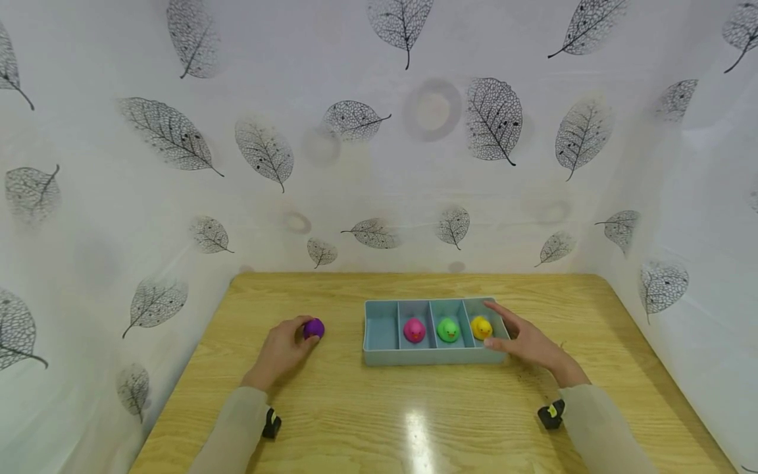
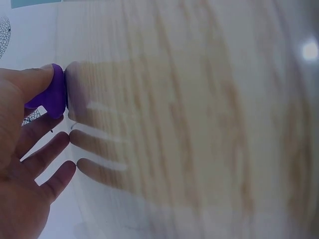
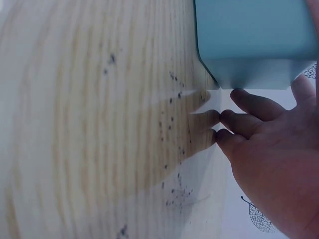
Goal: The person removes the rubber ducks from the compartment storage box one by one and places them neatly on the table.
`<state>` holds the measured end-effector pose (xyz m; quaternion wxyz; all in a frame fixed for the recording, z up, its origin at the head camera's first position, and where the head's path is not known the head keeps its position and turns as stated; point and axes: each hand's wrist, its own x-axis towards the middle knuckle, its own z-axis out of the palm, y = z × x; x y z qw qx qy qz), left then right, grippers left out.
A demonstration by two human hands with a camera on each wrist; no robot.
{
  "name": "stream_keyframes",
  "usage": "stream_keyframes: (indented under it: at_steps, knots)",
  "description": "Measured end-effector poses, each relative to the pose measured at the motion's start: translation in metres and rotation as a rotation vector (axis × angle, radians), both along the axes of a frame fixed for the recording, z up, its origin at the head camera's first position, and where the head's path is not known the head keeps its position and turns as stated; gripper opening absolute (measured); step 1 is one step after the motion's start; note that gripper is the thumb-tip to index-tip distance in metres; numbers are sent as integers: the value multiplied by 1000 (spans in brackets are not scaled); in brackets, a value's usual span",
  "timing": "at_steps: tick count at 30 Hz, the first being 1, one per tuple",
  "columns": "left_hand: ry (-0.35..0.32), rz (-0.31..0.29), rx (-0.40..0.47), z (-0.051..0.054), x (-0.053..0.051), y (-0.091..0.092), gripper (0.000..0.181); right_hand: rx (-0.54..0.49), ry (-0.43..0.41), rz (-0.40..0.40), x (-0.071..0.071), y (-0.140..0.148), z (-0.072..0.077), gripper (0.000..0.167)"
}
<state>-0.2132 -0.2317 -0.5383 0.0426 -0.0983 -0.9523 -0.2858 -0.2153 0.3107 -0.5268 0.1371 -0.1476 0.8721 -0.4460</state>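
Observation:
Between the thumb and fingers of my left hand [image 1: 284, 349] is a small purple toy [image 1: 314, 328], low over or on the table; I cannot tell whether it touches. The left wrist view shows the thumb against the purple toy [image 2: 56, 92], the other fingers spread beside it. My right hand [image 1: 530, 342] lies spread at the right end of a blue-grey divided box [image 1: 432, 357], index finger near the back rim, thumb near the front. A yellow duck [image 1: 481, 328] sits there, not visibly gripped. The right wrist view shows several fingers [image 3: 249, 119] beside the box's end wall [image 3: 254, 40].
A pink duck [image 1: 414, 330] and a green duck [image 1: 448, 330] sit in the middle compartments, and the leftmost compartment [image 1: 381, 326] shows its bare floor. Dark specks [image 3: 172, 124] mark the wooden table [image 1: 343, 408]. Leaf-patterned white sheeting [image 1: 379, 178] surrounds the back and sides.

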Motion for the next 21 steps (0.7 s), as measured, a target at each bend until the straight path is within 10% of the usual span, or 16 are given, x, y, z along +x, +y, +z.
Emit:
stream_keyframes:
  at_steps: [21]
  knots:
    - [11,-20,-24,-3,-2,-1,50,10,7,-6,0,1,1,87]
